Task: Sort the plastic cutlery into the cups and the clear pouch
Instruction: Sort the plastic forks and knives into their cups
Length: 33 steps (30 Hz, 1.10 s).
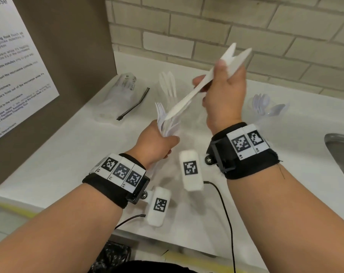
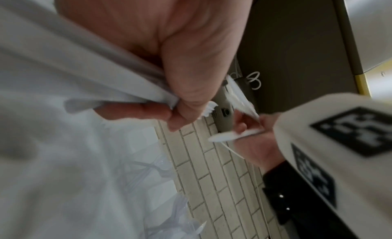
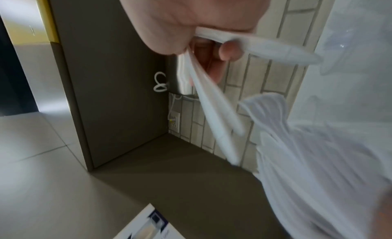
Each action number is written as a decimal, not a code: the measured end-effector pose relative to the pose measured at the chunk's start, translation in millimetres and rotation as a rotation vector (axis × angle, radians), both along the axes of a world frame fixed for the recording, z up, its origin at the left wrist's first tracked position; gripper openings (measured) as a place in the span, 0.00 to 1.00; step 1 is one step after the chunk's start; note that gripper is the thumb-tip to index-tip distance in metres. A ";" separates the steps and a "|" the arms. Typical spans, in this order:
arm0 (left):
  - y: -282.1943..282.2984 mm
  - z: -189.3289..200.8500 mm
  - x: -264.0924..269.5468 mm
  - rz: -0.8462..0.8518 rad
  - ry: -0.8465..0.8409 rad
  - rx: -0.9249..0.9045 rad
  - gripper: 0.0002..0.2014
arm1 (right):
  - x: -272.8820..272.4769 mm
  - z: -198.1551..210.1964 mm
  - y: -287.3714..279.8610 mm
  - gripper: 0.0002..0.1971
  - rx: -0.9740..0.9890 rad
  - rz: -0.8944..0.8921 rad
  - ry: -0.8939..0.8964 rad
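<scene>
Head view: right hand (image 1: pixel 224 95) raised over the bench (image 1: pixel 68 154), fingers curled round white knives (image 1: pixel 206 83) that fan out, blade tips pointing down-left, handles toward the brick wall (image 1: pixel 265 26). Left hand (image 1: pixel 157 142) lower, fist clamped on a bundle of forks (image 1: pixel 163 119), tines up. Pouch (image 1: pixel 121 95) lies far left on the bench with its black slider beside the cups. One cup (image 1: pixel 168 89) behind the hands has cutlery in it, another cup (image 1: pixel 265 109) at right holds clear spoons. Sink (image 1: pixel 340 150) edge at far right.

Left wrist view: left hand (image 2: pixel 186 58) gripping fork handles, tines (image 2: pixel 208 111) poking past the thumb; right hand (image 2: pixel 254 142) beyond with knives; blurred.

Right wrist view: right hand (image 3: pixel 191 21) pinching knives (image 3: pixel 214 111), which splay apart; fork bundle (image 3: pixel 307 150) blurred at lower right.
</scene>
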<state>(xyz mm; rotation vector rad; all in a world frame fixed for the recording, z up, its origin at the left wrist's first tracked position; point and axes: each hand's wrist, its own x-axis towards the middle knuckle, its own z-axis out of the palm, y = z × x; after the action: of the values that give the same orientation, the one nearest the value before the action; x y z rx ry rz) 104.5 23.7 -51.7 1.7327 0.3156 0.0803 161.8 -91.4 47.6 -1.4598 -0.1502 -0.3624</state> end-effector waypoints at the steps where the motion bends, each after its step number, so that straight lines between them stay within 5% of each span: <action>1: 0.2 0.9 -1.3 -0.027 0.007 -0.034 0.15 | 2.6 4.1 -4.6 0.11 0.029 -0.039 -0.036; 4: 1.5 7.7 -6.6 -0.115 0.038 -0.270 0.03 | 5.7 7.0 -14.0 0.16 0.040 -0.039 -0.017; 13: 11.2 14.9 -15.8 -0.406 0.081 -0.747 0.06 | -7.6 -23.9 -17.0 0.07 -0.179 0.377 0.325; 17: 9.1 11.8 -15.3 -0.430 0.127 -0.699 0.07 | -11.6 -20.6 -14.5 0.15 -0.117 0.467 0.259; 24: 9.6 11.1 -14.1 -0.392 0.162 -0.583 0.02 | -8.8 -23.1 -6.9 0.23 -0.286 0.388 0.135; 30: 7.3 10.1 -14.9 -0.387 0.161 -0.463 0.02 | -7.4 -15.1 -10.7 0.05 -0.269 0.366 0.182; 33: 7.1 11.7 -12.5 -0.364 0.125 -0.473 0.04 | -8.0 -16.7 -15.2 0.05 -0.316 0.446 0.234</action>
<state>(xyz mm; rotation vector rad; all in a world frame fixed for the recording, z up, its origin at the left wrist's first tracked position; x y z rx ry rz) 91.9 30.7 -40.0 1.3010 0.0930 -0.3442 153.7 -106.6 30.8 -1.7141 -0.3481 0.2046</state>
